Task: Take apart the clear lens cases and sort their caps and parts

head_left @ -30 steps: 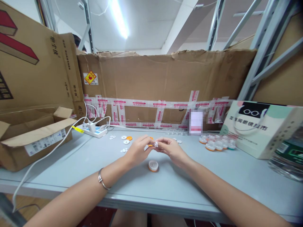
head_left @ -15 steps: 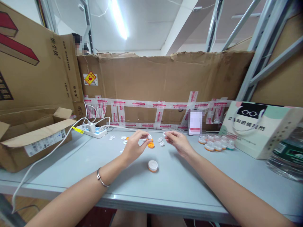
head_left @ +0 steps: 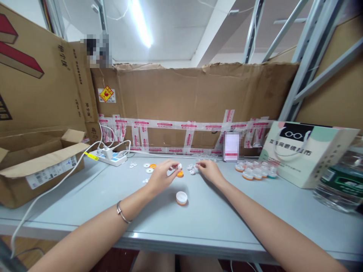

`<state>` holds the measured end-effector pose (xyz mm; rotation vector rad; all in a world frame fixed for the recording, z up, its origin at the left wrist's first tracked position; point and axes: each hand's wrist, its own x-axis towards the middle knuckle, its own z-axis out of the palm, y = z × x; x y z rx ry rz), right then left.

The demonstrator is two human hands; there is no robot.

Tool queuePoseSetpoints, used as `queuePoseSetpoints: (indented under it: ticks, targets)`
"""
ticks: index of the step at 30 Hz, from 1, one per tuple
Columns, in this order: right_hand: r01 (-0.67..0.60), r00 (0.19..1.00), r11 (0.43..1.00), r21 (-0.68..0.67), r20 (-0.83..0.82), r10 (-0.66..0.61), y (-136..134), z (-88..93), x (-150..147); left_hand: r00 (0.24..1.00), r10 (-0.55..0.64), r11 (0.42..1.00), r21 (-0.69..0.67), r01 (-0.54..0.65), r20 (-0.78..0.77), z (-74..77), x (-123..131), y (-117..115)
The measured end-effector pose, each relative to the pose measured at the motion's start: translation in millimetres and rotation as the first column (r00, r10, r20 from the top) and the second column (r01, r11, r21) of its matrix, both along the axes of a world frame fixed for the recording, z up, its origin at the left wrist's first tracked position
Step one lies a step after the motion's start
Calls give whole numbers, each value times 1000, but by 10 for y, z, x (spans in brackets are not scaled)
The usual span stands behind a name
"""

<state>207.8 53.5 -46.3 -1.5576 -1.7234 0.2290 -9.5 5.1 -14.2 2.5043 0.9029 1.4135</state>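
My left hand (head_left: 162, 174) pinches a small white plastic part (head_left: 179, 166) between thumb and fingertips, just above an orange disc (head_left: 180, 174) on the table. The fingers of my right hand (head_left: 210, 170) are closed and lowered beside a little pile of small white parts (head_left: 191, 170). What they hold, if anything, is too small to make out. Nearer to me stands a round white piece with an orange base (head_left: 181, 198). White rings (head_left: 149, 170) and an orange ring (head_left: 153, 166) lie left of my left hand, with tiny white pieces (head_left: 145, 181) close by.
Several clear round cases with orange or teal bases (head_left: 256, 172) stand at right, before a paper bag (head_left: 303, 158) and a large water bottle (head_left: 337, 185). A phone (head_left: 231, 145) leans against the cardboard. At left are a power strip (head_left: 113, 158) and an open carton (head_left: 42, 166).
My right hand has lowered a small white piece from the air to beside the pile of white parts. My left hand stays almost in place. The whole view has shifted slightly.
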Motion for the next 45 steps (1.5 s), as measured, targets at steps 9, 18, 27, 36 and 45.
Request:
queuePoseSetpoints:
  ticks: [9,18,27,36,45]
  targets:
    - [38,991,999,-20,128,-35,-50,-3,-52,999,-29,1000,-9,29,-21,1,13,-17]
    - [-145,989,986,82,-30,148,-272,251,-244,987,-68,972,-212,98,146,33,28,-55]
    - [-525,618,831,185,-588,522,-717,406,-614,875,-49,899,-360,248,481,92,35,-102]
    - [-449,602,877,173,-666,440,-667,331,-617,990,-8,999,-38,13,140,29,5,-139]
    - [-477,616,871,120,-661,428,-640,306,-589,999,49,994,93,-49,-6,-15,-3,-75]
